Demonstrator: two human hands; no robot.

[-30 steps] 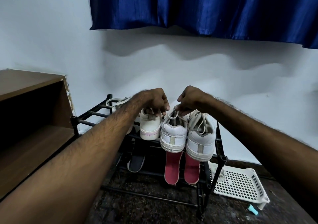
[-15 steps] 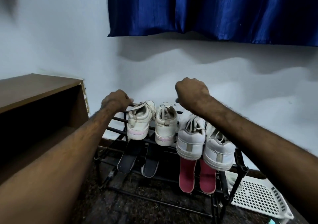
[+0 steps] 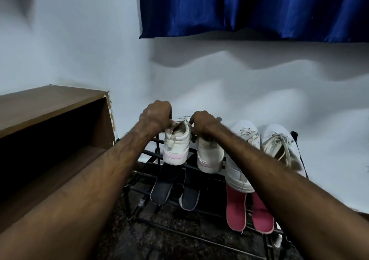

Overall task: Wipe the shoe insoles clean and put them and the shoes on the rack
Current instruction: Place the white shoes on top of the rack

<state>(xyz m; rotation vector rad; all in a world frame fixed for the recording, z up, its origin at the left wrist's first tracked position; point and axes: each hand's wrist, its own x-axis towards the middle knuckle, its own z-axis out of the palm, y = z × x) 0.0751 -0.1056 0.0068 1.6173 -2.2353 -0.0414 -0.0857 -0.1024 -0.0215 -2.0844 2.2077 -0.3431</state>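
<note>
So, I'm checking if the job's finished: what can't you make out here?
All head view.
- Right hand: its fingers are hidden behind its own back, so its grip on the right pink-trimmed shoe is unclear.
- White shoe: right forearm covers its middle.
- Black insoles and pink insoles: tops hidden under shoes; too dim to judge cleanliness.
- Rack: lower right hidden by the forearm.

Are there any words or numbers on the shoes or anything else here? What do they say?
No text can be read anywhere.
On the pink-trimmed shoes: a small tab, too blurred to read.
On the white laced shoes, pink insoles, dark insoles and rack: nothing.
</note>
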